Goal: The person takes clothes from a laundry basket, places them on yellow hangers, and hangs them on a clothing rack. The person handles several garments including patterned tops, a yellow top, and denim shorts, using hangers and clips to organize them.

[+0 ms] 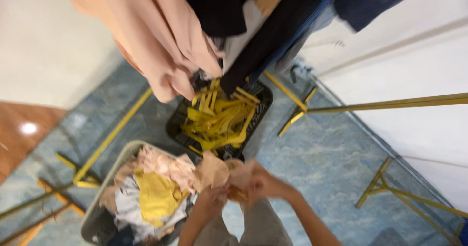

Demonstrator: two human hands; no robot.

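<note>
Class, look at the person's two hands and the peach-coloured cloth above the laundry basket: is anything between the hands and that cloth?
Nothing visible is. Both the left hand and the right hand already grip the peach cloth directly, holding it bunched above the laundry basket. The black basket of yellow hangers lies beyond it, apart.

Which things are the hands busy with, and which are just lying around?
Busy with:
- left hand and right hand, both gripping the small peach cloth
- laundry basket of clothes

Lying around:
- black basket of yellow hangers
- hanging clothes
- yellow rack legs
</note>
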